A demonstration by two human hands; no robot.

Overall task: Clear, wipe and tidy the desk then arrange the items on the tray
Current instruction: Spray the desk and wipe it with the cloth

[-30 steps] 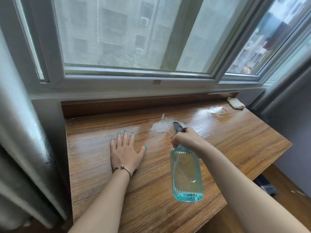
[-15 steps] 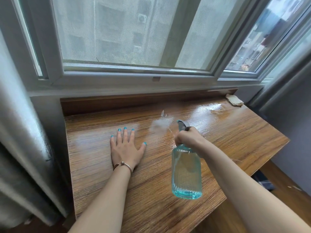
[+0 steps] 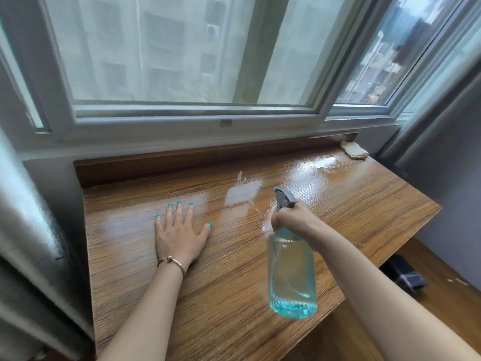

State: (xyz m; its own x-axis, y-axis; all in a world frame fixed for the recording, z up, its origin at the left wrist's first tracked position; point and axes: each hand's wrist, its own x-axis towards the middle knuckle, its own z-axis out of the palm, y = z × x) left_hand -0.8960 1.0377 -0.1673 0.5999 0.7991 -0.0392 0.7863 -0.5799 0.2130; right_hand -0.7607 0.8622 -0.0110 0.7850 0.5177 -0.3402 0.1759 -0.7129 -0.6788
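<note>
Spraying looks like the step in hand: the right hand (image 3: pixel 291 220) grips the bottle (image 3: pixel 291 272) above the wet desk (image 3: pixel 234 295), the left hand (image 3: pixel 179 233) rests flat with straight fingers, and next comes fetching the cloth (image 3: pixel 354 150) from the far right corner to wipe.

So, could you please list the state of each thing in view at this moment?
Spray bottle: held above the desk, nearly empty.
Right hand: grips the bottle's neck and trigger.
Left hand: flat on the desk, fingers spread.
Desk: wet in patches.
Cloth: lying at the far right corner, untouched.
Window: shut.
</note>
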